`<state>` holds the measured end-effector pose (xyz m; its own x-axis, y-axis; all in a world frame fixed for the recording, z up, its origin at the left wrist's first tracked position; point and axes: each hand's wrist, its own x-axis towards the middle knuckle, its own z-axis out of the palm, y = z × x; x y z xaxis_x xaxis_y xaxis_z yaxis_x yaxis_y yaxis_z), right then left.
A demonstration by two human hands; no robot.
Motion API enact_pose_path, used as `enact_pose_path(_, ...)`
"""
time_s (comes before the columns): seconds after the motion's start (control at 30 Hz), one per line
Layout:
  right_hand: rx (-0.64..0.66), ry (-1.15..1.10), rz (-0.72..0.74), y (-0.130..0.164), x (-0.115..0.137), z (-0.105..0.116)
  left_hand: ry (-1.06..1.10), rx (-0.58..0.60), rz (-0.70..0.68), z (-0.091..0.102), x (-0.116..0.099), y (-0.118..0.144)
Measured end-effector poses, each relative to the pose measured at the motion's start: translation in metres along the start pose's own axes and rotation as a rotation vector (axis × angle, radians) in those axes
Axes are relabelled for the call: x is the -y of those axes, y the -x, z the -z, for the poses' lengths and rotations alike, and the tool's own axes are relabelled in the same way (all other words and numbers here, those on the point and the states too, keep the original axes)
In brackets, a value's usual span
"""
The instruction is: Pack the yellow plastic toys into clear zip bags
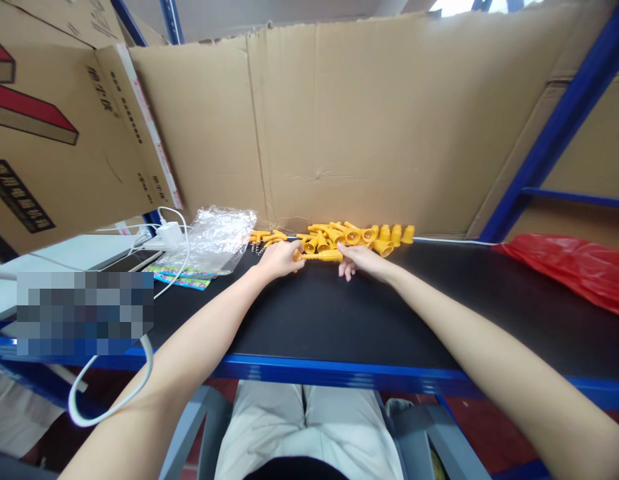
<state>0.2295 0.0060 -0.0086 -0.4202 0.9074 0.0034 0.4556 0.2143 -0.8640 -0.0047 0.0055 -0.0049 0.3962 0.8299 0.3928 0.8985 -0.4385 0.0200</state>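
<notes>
A yellow plastic corkscrew point(322, 255) lies level between my hands, just above the black tabletop. My left hand point(280, 259) is closed on its handle end at the left. At the other end, the thumb and forefinger of my right hand point(365, 261) pinch the wider yellow part, with the other fingers curled below. Whether a metal spiral sits inside cannot be seen. Behind my hands is a pile of yellow bell-shaped pieces point(352, 236), several lying with open ends toward me. Yellow handles with metal spirals point(262, 237) lie beyond my left hand. Several yellow caps point(396, 234) stand upright at the right.
A clear plastic bag point(222, 230) rests on colourful printed packets point(182, 275) at the left, near a white charger point(170, 233) and cables. A red plastic bag point(569, 263) lies at the right. Cardboard point(379, 127) walls the back; a blue rail point(339, 371) edges the front.
</notes>
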Motion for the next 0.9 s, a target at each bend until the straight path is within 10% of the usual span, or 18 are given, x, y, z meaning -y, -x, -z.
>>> enact_pose_path(0.9, -0.023, -0.068, 0.131, -0.0006, -0.0088, 0.0026, -0.010, 0.011, 0.011, 0.0028, -0.0011, -0.0004)
